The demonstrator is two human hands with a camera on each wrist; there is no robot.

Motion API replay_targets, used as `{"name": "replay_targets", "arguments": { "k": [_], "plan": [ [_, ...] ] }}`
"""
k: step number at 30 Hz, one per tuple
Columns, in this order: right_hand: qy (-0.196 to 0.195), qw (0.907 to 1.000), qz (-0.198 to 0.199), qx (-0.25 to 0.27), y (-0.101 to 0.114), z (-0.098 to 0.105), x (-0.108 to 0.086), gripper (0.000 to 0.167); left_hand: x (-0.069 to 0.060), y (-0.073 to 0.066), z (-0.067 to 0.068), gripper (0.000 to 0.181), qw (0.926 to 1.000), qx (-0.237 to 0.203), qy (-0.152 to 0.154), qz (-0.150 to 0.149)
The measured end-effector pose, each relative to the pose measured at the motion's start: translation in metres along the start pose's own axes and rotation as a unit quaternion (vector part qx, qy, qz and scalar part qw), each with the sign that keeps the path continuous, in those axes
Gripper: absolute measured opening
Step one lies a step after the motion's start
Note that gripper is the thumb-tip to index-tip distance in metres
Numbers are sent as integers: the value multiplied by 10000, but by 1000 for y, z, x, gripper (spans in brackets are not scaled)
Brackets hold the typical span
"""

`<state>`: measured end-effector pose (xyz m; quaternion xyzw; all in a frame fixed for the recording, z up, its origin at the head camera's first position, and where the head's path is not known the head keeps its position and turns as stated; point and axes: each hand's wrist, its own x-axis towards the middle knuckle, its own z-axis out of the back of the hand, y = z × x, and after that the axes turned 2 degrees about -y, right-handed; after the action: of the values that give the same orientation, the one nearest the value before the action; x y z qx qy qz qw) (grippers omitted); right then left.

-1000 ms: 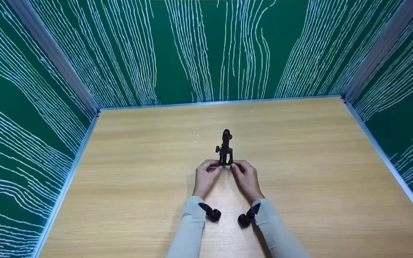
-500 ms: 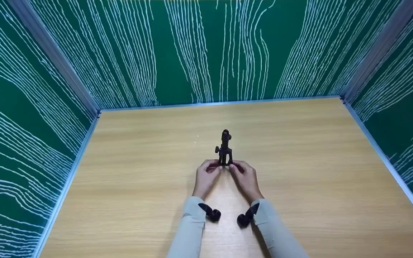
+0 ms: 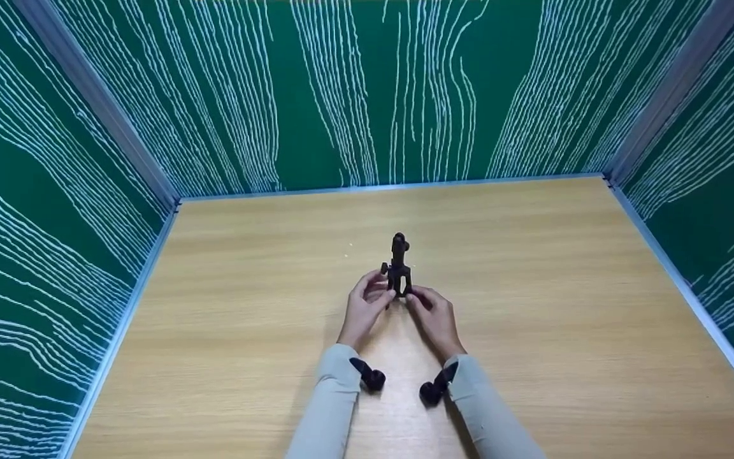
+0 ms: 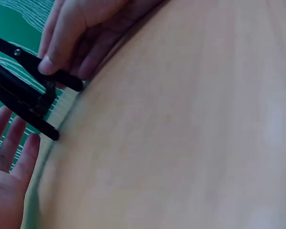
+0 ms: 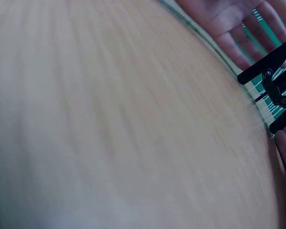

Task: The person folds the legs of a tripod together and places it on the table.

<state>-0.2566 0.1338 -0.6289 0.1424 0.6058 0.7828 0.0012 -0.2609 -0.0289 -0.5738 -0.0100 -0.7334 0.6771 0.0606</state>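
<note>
A black mini tripod [image 3: 399, 268] stands upright between both hands, its legs partly spread and a knob on its left side. Low on it, my left hand [image 3: 362, 311] holds a leg at the thumb, with the other fingers spread away behind. Those fingers [image 4: 27, 157] are straight and apart from the tripod in the left wrist view. My right hand [image 3: 434, 319] pinches the right leg between thumb and fingers. Its thumb lies along that leg [image 4: 66, 78]. Whether the feet touch the table cannot be told. The left index finger's contact is partly hidden.
The wooden table [image 3: 246, 306] spreads around the hands. Green panels with white wavy lines [image 3: 316, 95] wall its back and both sides. Small white specks [image 3: 346, 255] lie behind the tripod. Black wrist cameras [image 3: 432, 393] stick out from the sleeves.
My left hand has opened its fingers and shifted slightly up along the tripod, where it pinched low before. The right hand keeps its grip. The tripod has barely moved.
</note>
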Motion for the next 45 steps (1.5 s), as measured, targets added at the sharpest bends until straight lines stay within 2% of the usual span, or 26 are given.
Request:
{"name": "replay_targets", "arguments": {
  "k": [4, 9, 12, 16, 22, 27, 32, 37, 41, 45],
  "plan": [
    [52, 10000, -24, 1, 0, 0, 0, 25, 5, -16, 2, 58, 9993, 166, 100, -324],
    [17, 9998, 139, -115, 1, 0, 0, 24, 13, -38, 5, 58, 9954, 397, 354, -796],
    [6, 9998, 181, -127, 2, 1, 0, 24, 21, -40, 6, 59, 9933, 503, 452, -942],
    [38, 9998, 157, -150, 3, 2, 0, 25, 30, -44, 4, 58, 9900, 744, 417, -1120],
    [48, 9997, 122, -209, 3, 2, 1, 25, 31, -67, -6, 54, 9826, 1089, 326, -1469],
    [-8, 9996, 183, -202, 1, 1, 2, 23, 34, -79, -14, 43, 9747, 1387, 284, -1730],
    [-41, 9992, 344, -191, 0, 1, 2, 21, 36, -82, -18, 34, 9714, 1626, 137, -1724],
    [-88, 9993, 269, -244, -1, 2, 3, 19, 37, -85, -21, 33, 9745, 1722, 11, -1441],
    [-2, 9999, 84, -112, 1, 0, 3, 19, 38, -86, -23, 32, 9754, 1772, -70, -1313],
    [0, 9998, -191, 69, 1, -1, 4, 20, 37, -89, -24, 31, 9738, 1814, -56, -1370]
  ]
}}
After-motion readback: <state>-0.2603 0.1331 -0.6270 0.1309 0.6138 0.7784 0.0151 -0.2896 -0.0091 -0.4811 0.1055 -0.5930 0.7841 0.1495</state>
